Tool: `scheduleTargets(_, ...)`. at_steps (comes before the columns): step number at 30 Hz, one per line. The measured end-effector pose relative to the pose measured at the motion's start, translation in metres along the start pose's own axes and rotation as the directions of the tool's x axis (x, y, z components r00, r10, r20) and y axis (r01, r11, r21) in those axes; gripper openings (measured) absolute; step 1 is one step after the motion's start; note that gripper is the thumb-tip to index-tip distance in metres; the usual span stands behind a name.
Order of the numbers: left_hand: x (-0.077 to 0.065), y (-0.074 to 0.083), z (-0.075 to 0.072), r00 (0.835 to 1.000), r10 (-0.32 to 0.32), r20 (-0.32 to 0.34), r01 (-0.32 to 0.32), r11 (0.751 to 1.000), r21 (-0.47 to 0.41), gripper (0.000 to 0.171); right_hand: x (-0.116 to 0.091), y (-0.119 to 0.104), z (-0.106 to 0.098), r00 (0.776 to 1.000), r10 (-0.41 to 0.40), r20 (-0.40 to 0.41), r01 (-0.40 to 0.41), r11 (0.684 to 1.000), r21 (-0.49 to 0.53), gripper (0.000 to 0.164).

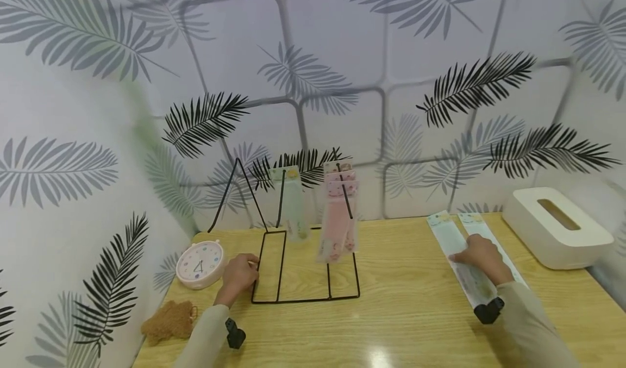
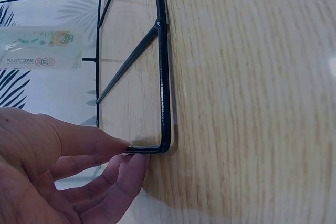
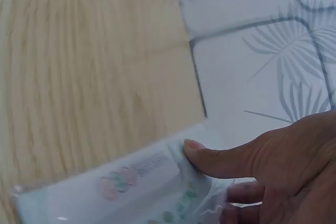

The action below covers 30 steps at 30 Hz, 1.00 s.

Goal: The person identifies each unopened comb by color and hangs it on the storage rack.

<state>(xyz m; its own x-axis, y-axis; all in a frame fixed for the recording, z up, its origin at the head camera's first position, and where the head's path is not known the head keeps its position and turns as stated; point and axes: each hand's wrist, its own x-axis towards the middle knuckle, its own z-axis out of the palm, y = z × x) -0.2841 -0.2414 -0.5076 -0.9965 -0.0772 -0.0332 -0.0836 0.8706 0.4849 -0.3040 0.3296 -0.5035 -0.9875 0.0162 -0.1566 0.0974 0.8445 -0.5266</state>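
A pink clock sits beyond a fuzzy brown item, a white tissue box far right.

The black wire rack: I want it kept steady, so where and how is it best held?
Probably the left bottom bar of the rack, pinched from the left, where the left hand holds it: the bar is thin, and the hanging packets are further right.

Pale beige sleeves, black, apparently boxy wrist cameras
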Motion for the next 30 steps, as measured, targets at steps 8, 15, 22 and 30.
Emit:
scheduleTargets(8, -0.002, 0.001, 0.0, 1.0, 0.007, 0.015, -0.006, 0.999, -0.031, 0.041, -0.008, -0.008, -0.028, 0.991, -0.087, 0.101, 0.048, 0.942, 0.333, 0.031)
scheduleTargets(15, -0.002, 0.001, -0.001, 1.0, 0.012, 0.01, -0.011, 1.0, -0.019, 0.041, -0.01, -0.017, -0.04, 0.964, -0.226, 0.139, 0.106, 0.809, 0.578, 0.053)
scheduleTargets(22, -0.004, 0.001, -0.001, 1.0, -0.003, 0.027, 0.004, 0.999, -0.037, 0.038, -0.016, -0.027, -0.038, 0.943, -0.303, 0.136, 0.129, 0.711, 0.691, 0.044)
scheduleTargets(30, -0.002, 0.001, -0.001, 1.0, 0.001, 0.027, 0.0, 0.999, -0.042, 0.039, -0.03, -0.045, -0.04, 0.914, -0.404, 0.029, 0.269, 0.658, 0.704, 0.03)
